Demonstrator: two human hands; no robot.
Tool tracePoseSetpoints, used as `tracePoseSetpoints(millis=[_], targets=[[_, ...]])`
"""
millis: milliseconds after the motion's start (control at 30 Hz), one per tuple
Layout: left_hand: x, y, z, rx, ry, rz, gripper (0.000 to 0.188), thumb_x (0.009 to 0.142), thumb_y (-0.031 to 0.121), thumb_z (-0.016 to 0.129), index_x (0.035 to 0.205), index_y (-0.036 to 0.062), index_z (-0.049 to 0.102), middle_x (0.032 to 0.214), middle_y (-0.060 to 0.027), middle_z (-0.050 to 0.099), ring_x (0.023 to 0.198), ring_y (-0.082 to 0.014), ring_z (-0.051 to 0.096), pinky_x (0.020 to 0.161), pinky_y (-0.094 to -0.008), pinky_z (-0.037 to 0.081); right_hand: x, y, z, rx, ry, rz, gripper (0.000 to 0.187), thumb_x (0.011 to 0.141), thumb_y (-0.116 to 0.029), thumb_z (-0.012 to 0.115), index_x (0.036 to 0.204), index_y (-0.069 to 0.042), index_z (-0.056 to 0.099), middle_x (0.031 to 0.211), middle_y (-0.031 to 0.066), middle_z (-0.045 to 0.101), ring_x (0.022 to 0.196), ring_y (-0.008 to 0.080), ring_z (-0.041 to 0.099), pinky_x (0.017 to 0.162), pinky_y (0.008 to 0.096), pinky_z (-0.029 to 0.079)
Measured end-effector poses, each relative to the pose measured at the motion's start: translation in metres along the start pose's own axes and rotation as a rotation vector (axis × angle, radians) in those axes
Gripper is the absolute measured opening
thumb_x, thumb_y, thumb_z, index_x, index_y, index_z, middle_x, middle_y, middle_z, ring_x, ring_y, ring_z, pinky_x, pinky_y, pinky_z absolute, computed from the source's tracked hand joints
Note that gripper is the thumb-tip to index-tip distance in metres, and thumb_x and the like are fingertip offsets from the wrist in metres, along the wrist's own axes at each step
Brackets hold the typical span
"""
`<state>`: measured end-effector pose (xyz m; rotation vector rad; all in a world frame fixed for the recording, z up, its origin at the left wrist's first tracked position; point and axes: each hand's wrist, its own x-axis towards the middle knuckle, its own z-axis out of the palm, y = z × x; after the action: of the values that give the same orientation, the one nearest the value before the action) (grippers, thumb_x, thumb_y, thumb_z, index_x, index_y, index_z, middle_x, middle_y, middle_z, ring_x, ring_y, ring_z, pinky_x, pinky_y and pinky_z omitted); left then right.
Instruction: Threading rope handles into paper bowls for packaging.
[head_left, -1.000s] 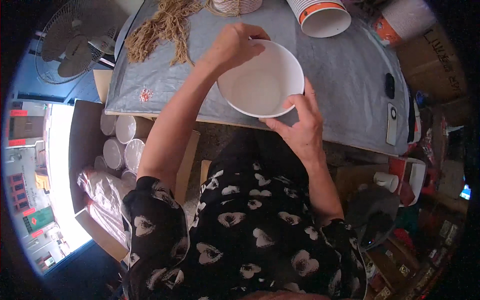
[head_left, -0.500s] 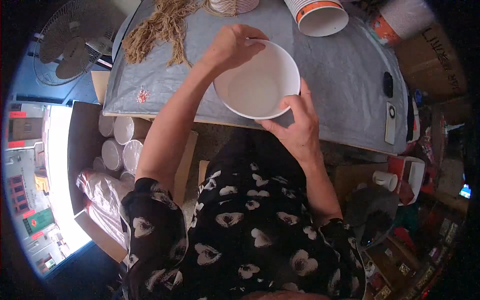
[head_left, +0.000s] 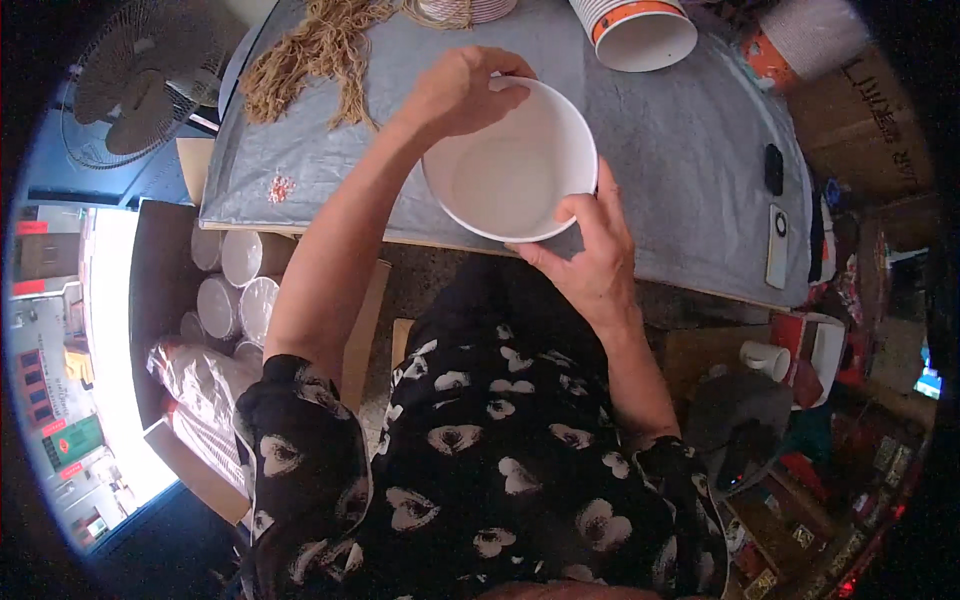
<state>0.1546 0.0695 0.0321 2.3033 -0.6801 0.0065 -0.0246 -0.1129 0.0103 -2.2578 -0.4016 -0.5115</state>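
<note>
A large white paper bucket [head_left: 505, 185] is tilted so that its inside faces me, over the near edge of the table. My left hand [head_left: 462, 92] grips its far rim, thumb inside and fingers over the outer side. At the near right rim, my right hand [head_left: 590, 240] is closed on the bucket, with a thumb below and fingers along the wall. The bucket's outer wall is hidden. Beyond my left arm lies a bundle of tan cords [head_left: 318, 60] on the table.
A grey cloth covers the table [head_left: 690, 190]. A striped bucket [head_left: 645, 42] lies at the back, and a dark phone-like object [head_left: 774, 170] near the right edge. A carton of wrapped bucket stacks [head_left: 220, 305] stands lower left, below a fan [head_left: 145, 95]. A white mug [head_left: 765, 360] sits lower right.
The bucket has tipped very slightly and both hands keep their hold on its rim. The whole view has shifted a little to the left.
</note>
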Motion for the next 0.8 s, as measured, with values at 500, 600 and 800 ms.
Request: tracePoseSetpoints(millis=[500,600,800], targets=[[-0.002,-0.005,-0.013,-0.292,-0.104,-0.141,0.03,0.079,0.022,0.077,0.105,0.0072,0.078,0.091,-0.0065,0.076,0.079,-0.0168,0.07,0.073,-0.034,0.057,0.001,0.001,-0.005,-0.011,-0.018,-0.003,0.053,0.066,-0.018,0.092,0.099,-0.005,0.053,0.149,0.0295,0.041,0.129,0.0461,0.053,0.099,0.0493,0.051],[-0.003,-0.001,-0.016,-0.279,-0.111,-0.146,0.03,0.079,0.023,0.078,0.104,0.0075,0.079,0.091,-0.007,0.076,0.079,-0.0155,0.07,0.073,-0.0319,0.057,0.001,-0.001,-0.005,0.039,-0.001,0.05,0.048,0.064,-0.011,0.092,0.093,-0.006,0.054,0.15,0.027,0.044,0.135,0.0445,0.05,0.102,0.0476,0.049],[-0.012,-0.011,-0.023,-0.442,-0.187,-0.245,0.037,0.092,0.034,0.076,0.112,0.0036,0.075,0.095,-0.0061,0.075,0.082,-0.011,0.069,0.071,-0.0268,0.055,0.004,0.001,-0.007,-0.001,-0.024,-0.005,0.051,0.066,-0.021,0.092,0.095,-0.006,0.052,0.147,0.0295,0.043,0.128,0.0453,0.054,0.097,0.0491,0.053]])
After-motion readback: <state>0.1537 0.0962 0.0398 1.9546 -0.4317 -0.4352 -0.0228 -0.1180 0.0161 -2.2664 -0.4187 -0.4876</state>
